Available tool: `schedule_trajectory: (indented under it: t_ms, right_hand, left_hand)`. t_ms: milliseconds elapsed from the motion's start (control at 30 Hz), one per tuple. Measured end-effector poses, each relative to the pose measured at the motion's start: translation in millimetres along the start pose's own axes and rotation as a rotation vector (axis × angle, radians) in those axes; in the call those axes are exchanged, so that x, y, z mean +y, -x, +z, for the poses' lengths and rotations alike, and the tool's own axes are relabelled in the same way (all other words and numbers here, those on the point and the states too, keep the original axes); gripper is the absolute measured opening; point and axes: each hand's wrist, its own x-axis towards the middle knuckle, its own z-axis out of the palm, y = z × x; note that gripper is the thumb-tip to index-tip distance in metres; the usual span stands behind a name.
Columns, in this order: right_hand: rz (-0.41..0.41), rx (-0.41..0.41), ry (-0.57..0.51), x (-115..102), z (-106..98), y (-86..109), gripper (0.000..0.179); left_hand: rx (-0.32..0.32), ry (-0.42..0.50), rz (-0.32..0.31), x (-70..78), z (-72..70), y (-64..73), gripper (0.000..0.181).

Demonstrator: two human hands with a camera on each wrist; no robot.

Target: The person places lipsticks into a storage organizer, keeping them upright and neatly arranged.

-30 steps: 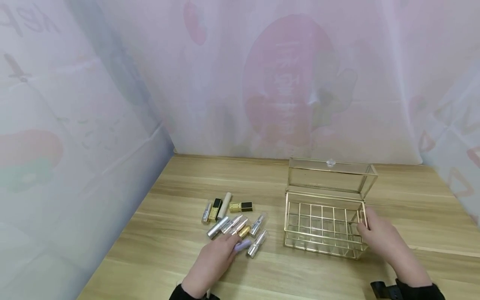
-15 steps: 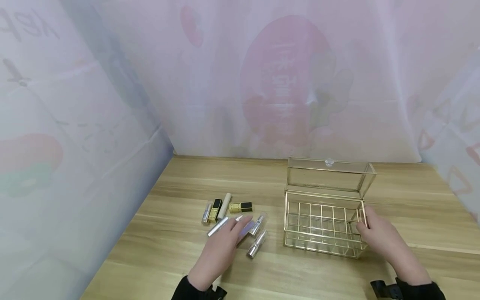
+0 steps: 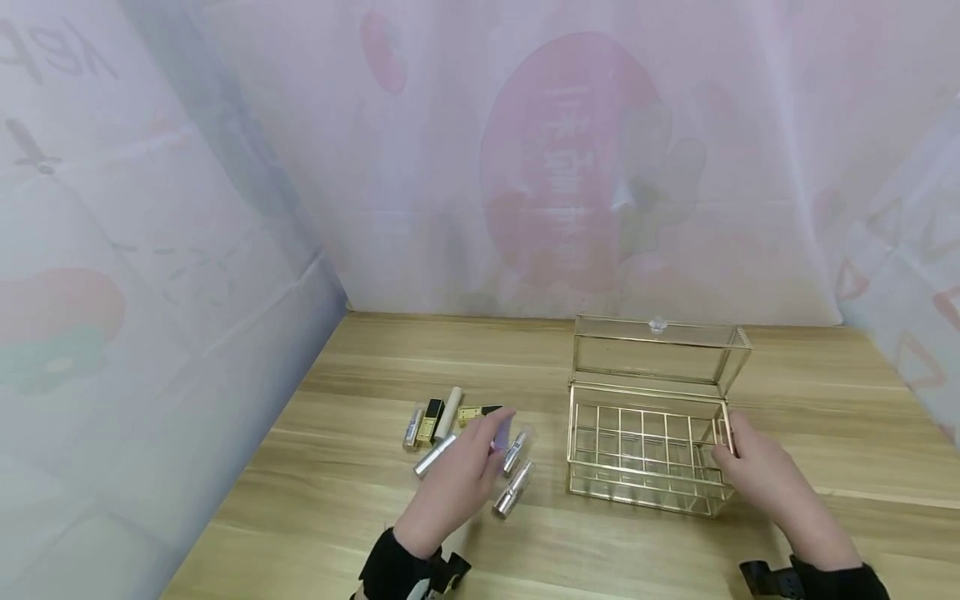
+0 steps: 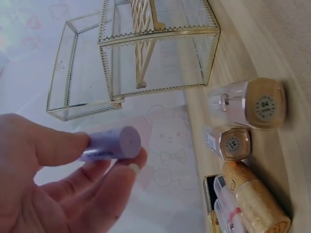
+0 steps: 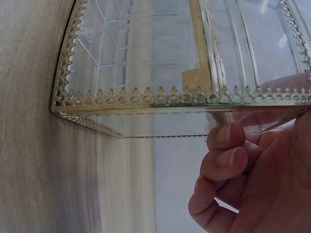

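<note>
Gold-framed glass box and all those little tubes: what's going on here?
A person's left hand pinches a lilac tube, held clear of the wooden table. The other tubes lie loose near that hand, left of the gold-framed box. The right hand grips the box's right side; its lid stands open.

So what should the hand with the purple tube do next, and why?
Probably carry the purple tube sideways to the box. The left hand already pinches it, the lid stands open above the gold grid, and the right hand grips the box's side, which might steady it.
</note>
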Motion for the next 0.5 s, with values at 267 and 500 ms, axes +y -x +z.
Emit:
schedule_trajectory:
  t_ms: [267, 500]
  right_hand:
    - [0.012, -0.008, -0.006, -1.3, 1.9, 0.0, 0.014]
    - [0.010, -0.003, -0.005, -1.9, 1.8, 1.0, 0.013]
  left_hand:
    - [0.098, 0.157, 0.063, 2.2, -0.4, -14.7, 0.045]
    - [0.166, 0.190, 0.093, 4.7, 2.8, -21.7, 0.042]
